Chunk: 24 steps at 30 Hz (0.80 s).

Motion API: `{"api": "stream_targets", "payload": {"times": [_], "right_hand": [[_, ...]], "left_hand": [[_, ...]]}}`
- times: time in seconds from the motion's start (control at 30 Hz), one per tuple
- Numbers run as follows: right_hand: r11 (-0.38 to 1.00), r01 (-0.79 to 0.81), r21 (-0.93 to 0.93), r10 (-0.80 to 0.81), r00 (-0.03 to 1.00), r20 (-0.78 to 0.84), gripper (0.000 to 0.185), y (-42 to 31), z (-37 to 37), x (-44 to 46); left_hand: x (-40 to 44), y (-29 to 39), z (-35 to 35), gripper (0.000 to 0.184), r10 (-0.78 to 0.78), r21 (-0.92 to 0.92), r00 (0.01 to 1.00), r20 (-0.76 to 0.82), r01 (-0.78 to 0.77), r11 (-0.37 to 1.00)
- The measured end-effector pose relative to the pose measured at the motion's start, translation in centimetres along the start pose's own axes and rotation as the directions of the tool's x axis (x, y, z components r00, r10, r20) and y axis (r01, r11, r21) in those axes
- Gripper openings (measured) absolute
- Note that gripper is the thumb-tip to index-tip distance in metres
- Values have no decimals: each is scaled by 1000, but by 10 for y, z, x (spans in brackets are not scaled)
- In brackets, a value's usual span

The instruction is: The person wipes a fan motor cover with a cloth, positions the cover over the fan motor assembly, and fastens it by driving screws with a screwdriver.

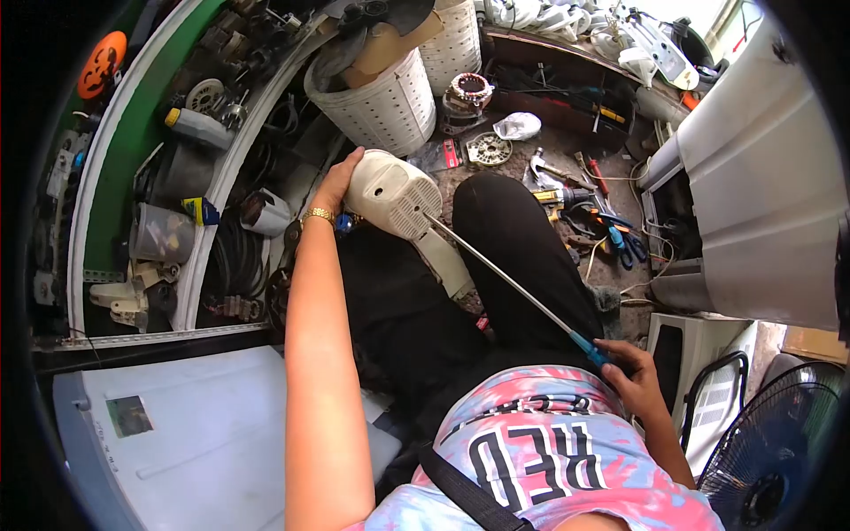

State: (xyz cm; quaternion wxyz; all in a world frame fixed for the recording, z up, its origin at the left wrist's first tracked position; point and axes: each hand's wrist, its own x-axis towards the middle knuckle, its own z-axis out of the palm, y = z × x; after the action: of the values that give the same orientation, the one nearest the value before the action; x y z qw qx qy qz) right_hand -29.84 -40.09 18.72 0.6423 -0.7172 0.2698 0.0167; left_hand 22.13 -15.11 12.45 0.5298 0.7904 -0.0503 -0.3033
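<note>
My left hand (pixel 338 183) grips the far left side of a cream plastic motor housing (pixel 394 190) with a slotted vent and a dark round hole. A gold watch or bracelet is on that wrist. In my right hand (pixel 630 376) is the blue handle of a long screwdriver (pixel 513 281). Its thin metal shaft slants up and left, and the tip meets the vented face of the housing. Whether the tip sits in a screw is too small to tell. A pale neck piece (pixel 443 263) extends below the housing, between my legs.
White perforated baskets (pixel 376 106) stand ahead. On the floor lie a hammer (pixel 551 168), a yellow drill (pixel 567 196), blue-handled pliers (pixel 627 243) and a copper-wound motor (pixel 467 93). Cluttered shelves (pixel 195 159) line the left. A black fan (pixel 770 442) stands at lower right.
</note>
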Motion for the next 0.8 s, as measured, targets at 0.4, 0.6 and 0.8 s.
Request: {"api": "stream_targets", "payload": {"times": [0.4,0.6,0.8], "right_hand": [[995,80,-53,-78,997,23,38,9,5,11],[563,-548,619,272,829,488,48,-33,-37,1],[899,240,-366,-246,969,31,37,-34,-30,6]], "left_hand": [[-6,2,2,62,21,6,1000,-13,-21,1000],[-8,0,9,58,177,77,983,-45,-173,982],[-26,8,17,55,223,86,974,-43,-219,972]]}}
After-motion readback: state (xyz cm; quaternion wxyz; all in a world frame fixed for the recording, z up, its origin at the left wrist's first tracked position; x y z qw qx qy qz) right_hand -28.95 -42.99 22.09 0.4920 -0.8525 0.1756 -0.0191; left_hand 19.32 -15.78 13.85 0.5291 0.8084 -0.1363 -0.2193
